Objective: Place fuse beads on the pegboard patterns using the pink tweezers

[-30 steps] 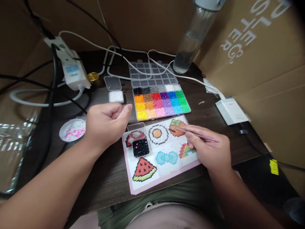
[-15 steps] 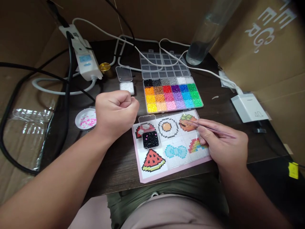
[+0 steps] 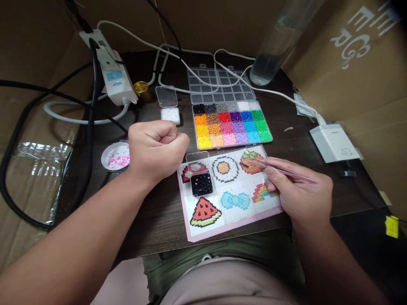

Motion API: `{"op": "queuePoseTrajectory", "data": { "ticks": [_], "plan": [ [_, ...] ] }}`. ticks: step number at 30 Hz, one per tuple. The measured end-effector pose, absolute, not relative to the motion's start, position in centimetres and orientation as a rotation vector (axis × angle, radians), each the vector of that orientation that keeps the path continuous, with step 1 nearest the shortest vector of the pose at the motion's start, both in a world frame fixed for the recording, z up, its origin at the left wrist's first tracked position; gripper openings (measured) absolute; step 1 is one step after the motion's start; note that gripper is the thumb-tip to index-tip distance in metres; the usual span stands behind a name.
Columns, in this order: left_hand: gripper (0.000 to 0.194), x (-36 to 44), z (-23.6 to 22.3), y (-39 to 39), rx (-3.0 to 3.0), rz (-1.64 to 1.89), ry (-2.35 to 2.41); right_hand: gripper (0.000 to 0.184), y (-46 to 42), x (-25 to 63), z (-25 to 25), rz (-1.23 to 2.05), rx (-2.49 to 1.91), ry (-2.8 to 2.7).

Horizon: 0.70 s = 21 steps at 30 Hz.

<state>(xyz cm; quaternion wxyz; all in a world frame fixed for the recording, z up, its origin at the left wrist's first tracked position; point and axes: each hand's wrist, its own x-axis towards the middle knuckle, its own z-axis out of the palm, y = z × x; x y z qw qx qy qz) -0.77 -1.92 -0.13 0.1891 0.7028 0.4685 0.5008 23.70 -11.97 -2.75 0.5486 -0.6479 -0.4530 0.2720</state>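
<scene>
Head view. Right hand [image 3: 299,190] and tweezers [image 3: 299,176]: the fingers are clamped on the pink tweezers, whose tip lies over the orange fruit pattern [image 3: 252,165] at the far right of the pattern sheet [image 3: 199,233]. The sheet rests on the table [image 3: 149,228] near its front edge, with a clear pegboard [image 3: 229,216] over its middle and right columns. Whether the tip touches the board or grips a bead is too small to tell.

Left hand [image 3: 155,148]: the fingers are curled together in a loose fist, raised beside the sheet's left side; whether anything lies inside cannot be told. It partly hides a white dish [image 3: 104,159] of pink and white beads and overlaps the near edge of a box of white beads [image 3: 162,115].

Change over the last second: the whole scene has shifted rightward and slightly upward in view, which suggests a turn of the head. The tweezers' tip remains at the orange fruit, and the box of black beads [image 3: 202,195], specked with pink, keeps its place on the sheet. The sorted bead case [image 3: 233,145] stands open behind. The work therefore appears to be held at one spot, with no visible addition.
</scene>
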Motion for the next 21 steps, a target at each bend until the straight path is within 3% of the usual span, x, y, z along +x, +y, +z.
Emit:
{"op": "queuePoseTrajectory", "data": {
  "ticks": [14,21],
  "plan": [
    [0.041,-1.01,-0.27,-1.92,1.834,1.401,1.189,0.014,-12.07,23.99,-3.09,0.622,-1.466,-1.136],
    [0.046,-1.18,-0.13,-1.99,1.816,1.451,1.095,0.02,-12.86,23.7,-3.51,0.269,-1.428,-1.303]
  ]
}}
